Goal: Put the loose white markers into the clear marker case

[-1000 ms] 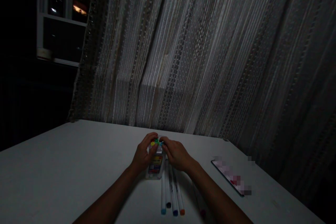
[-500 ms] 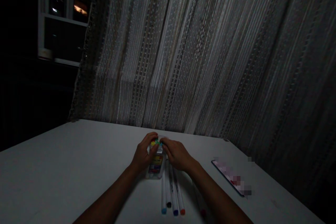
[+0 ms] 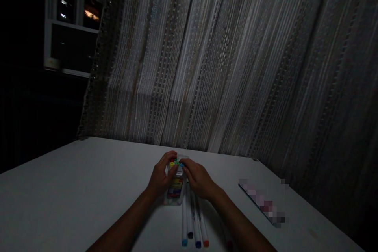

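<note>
A clear plastic case (image 3: 174, 201) with a yellow, blue and red label lies on the table in front of me. At its far end several small coloured ends show, among them a yellow end (image 3: 171, 164) and a blue end (image 3: 182, 164); they look like marker ends. My left hand (image 3: 162, 173) curls round the case's left side, thumb near the coloured ends. From the right, my right hand (image 3: 198, 175) is closed with its thumb and forefinger at the blue end. Several white markers (image 3: 193, 220) with coloured tips lie beside the case, partly under my right hand.
Another marker with a dark red tip (image 3: 228, 242) lies partly hidden by my right forearm. A phone (image 3: 260, 202), partly pixelated, rests on the white table (image 3: 88, 189) to the right. A woven curtain (image 3: 206, 67) hangs behind the table, with a dark window (image 3: 72, 27) at left.
The view has tilted up slightly, so the table sits a little lower. Both hands stay at the case; the right fingers have shifted slightly at the blue end.
</note>
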A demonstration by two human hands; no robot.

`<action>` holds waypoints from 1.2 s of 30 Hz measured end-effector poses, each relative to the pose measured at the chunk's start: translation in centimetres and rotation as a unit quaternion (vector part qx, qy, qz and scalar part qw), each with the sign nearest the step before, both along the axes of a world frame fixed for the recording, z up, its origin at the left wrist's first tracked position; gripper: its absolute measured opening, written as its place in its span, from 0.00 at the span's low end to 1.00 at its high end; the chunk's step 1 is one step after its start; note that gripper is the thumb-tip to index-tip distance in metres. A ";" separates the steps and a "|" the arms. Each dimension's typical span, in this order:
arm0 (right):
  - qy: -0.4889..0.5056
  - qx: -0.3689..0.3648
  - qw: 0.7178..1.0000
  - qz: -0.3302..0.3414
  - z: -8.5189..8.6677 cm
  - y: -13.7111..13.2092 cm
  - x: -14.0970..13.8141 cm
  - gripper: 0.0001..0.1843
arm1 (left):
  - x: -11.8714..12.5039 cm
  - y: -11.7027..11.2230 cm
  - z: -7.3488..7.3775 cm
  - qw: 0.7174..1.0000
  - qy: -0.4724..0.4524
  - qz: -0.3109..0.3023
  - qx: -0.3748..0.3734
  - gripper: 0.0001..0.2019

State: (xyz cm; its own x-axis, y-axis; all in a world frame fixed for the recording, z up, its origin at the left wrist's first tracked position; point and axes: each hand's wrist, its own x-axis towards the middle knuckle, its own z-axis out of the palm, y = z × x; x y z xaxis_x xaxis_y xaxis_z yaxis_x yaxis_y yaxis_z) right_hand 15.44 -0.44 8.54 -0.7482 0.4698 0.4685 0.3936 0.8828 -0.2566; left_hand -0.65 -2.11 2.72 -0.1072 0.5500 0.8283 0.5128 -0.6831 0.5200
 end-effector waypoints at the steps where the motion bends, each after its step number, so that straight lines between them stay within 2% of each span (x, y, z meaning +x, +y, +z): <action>1: 0.007 0.001 1.000 0.003 -0.2 0.0 0.0 0.16 | 0.0 0.0 0.0 1.000 -0.003 -0.001 -0.002 0.15; 12: 0.030 -0.011 0.999 0.026 -1.1 -0.2 0.3 0.21 | 0.1 -0.4 0.3 1.000 -0.025 -0.002 -0.012 0.16; 16: 0.042 0.021 0.999 0.014 -1.7 -0.1 0.9 0.25 | 0.1 -0.2 0.3 1.000 -0.019 -0.007 -0.022 0.16; 18: 0.088 0.037 0.995 -0.021 -2.4 0.2 1.6 0.25 | 0.1 -0.2 0.3 1.000 -0.015 -0.011 -0.025 0.15; 21: 0.154 0.034 0.981 -0.109 -3.7 1.3 2.9 0.23 | 0.1 -0.3 0.4 1.000 -0.013 -0.013 -0.026 0.14; 26: 0.147 0.025 0.961 -0.234 -5.3 3.2 4.8 0.18 | 0.1 -0.5 0.5 1.000 -0.008 -0.008 -0.019 0.15; 31: 0.028 -0.037 0.925 -0.377 -5.8 3.7 6.6 0.17 | 0.0 -0.4 0.4 1.000 0.005 0.002 -0.005 0.15; 36: -0.115 -0.091 0.886 -0.440 -6.3 3.8 7.9 0.15 | -0.1 -0.2 0.3 1.000 0.009 0.013 -0.002 0.17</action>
State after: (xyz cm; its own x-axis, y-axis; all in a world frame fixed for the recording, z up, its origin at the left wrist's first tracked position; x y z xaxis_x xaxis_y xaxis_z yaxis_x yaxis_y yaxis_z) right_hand 23.39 3.34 2.28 -0.1201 0.9707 0.2081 0.9695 0.1598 -0.1860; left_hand -0.79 -2.35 2.99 -0.1053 0.5499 0.8285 0.5396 -0.6682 0.5121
